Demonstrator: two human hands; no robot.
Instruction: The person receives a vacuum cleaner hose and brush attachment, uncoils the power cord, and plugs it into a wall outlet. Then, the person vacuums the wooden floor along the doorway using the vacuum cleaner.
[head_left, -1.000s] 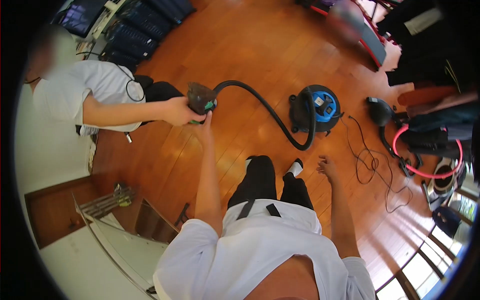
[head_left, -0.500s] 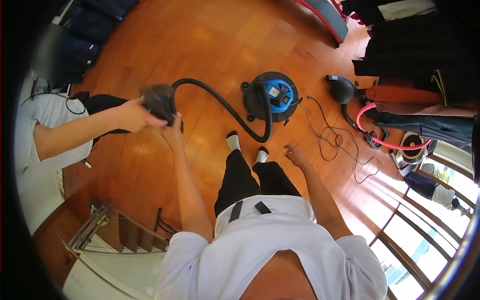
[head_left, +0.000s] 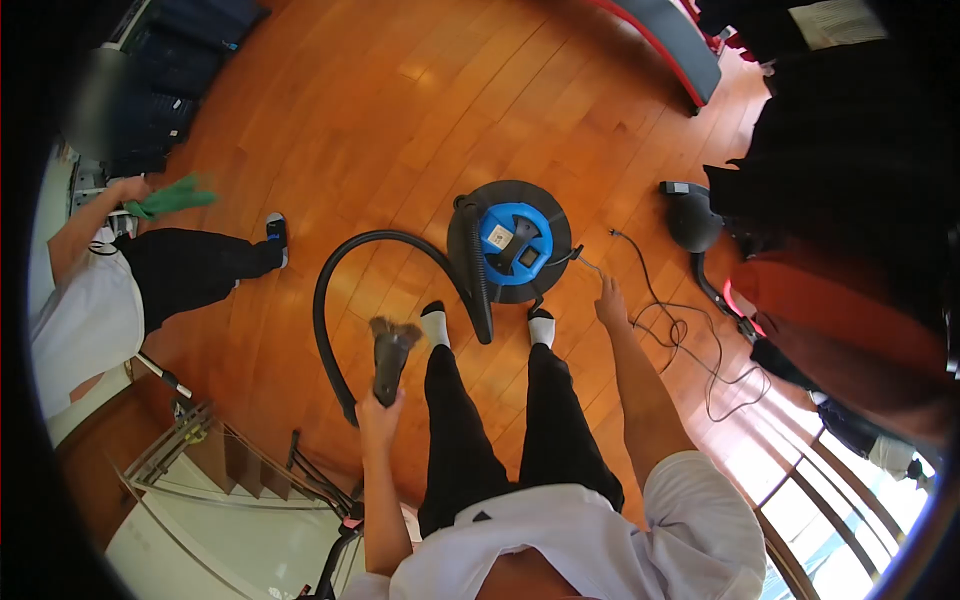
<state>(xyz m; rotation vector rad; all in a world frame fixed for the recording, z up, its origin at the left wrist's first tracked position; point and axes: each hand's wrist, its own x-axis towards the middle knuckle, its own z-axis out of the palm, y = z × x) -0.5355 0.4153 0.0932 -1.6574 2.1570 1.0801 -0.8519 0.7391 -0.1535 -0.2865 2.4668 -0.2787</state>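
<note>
My left hand (head_left: 380,418) is closed around the lower end of a dark vacuum brush nozzle (head_left: 390,365), its bristles pointing away from me. A black ribbed hose (head_left: 322,300) loops from the round black-and-blue vacuum cleaner (head_left: 517,243) to beside my left wrist; whether it joins the nozzle I cannot tell. In front of my feet, the vacuum stands on the wooden floor. My right hand (head_left: 611,302) hangs just right of it, fingers loosely extended. The vacuum's power cord (head_left: 672,322) passes behind that hand and lies tangled to its right.
At the left, another person (head_left: 200,275) holds a green cloth-like item (head_left: 172,197). Dark clothes (head_left: 830,160) hang at the right, beside a black ball-shaped piece of equipment (head_left: 692,222). A red-edged bench (head_left: 665,45) stands at the far side. Glass railing and stairs (head_left: 225,465) are lower left.
My left hand has brought the nozzle closer to me, away from the other person's hand, which was at it before. That person's hand now shows a green item. The view has shifted.
</note>
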